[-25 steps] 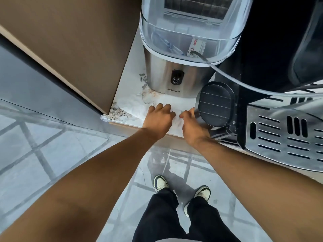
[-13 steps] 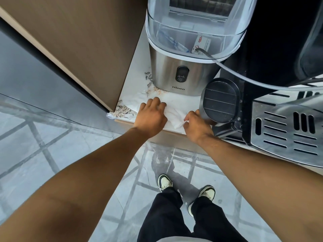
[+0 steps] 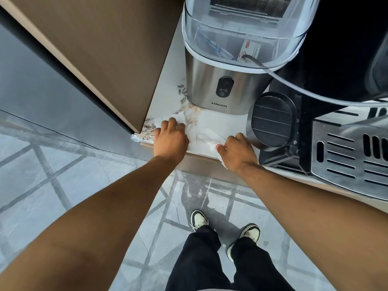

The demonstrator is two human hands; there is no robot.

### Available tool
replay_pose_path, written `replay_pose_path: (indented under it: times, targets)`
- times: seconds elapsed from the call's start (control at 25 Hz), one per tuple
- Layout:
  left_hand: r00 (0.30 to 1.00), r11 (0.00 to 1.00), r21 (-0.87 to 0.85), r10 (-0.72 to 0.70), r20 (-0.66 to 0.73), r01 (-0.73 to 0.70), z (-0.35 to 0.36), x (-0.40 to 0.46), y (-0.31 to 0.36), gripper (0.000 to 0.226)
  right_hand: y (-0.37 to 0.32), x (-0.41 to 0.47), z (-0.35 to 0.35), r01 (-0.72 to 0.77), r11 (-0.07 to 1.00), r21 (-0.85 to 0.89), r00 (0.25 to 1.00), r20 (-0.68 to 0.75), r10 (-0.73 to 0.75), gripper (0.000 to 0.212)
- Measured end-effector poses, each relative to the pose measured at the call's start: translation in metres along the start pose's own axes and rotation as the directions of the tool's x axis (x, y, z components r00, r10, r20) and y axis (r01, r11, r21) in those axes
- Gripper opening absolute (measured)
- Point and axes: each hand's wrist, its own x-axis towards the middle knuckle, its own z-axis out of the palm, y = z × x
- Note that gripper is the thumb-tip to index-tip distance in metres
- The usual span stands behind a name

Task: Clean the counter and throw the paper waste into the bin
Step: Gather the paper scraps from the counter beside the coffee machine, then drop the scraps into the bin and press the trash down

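Now left hand point(image 3: 171, 137) presses paper towel point(image 3: 199, 131) flat, grip released; right hand point(image 3: 237, 151) grasps it.

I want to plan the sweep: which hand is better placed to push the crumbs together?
Probably the left hand: it presses the paper towel right beside the crumbs at the counter's corner.

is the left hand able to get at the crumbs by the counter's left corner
Probably yes: the left hand lies on the paper towel, right beside the crumbs, with nothing between them.
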Motion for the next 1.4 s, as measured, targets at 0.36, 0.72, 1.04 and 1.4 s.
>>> replay_pose_path:
  times: [0.36, 0.72, 1.04, 1.4]
  targets:
    - [0.997, 0.983, -0.171, 0.076, 0.031, -0.069, -0.004, -0.012, 0.007, 0.030, 0.007, -0.011, 0.006, 0.005, 0.989, 0.147, 0.997, -0.078, 0.007, 0.016]
    - [0.992, 0.967, -0.230, 0.122, 0.037, -0.110, -0.011, -0.067, 0.048, 0.025, 0.056, -0.065, 0.010, 0.052, 0.957, 0.285, 0.996, -0.082, -0.029, 0.029]
    - [0.938, 0.943, -0.133, 0.321, 0.131, -0.305, 0.006, -0.143, 0.162, 0.023, 0.175, -0.164, 0.002, -0.083, 0.923, 0.377, 0.972, -0.172, 0.158, 0.020]
    - [0.702, 0.726, -0.057, 0.680, 0.212, -0.685, 0.045, -0.234, 0.360, 0.019, 0.356, -0.311, -0.002, -0.312, 0.761, 0.569, 0.807, -0.263, 0.528, 0.016]
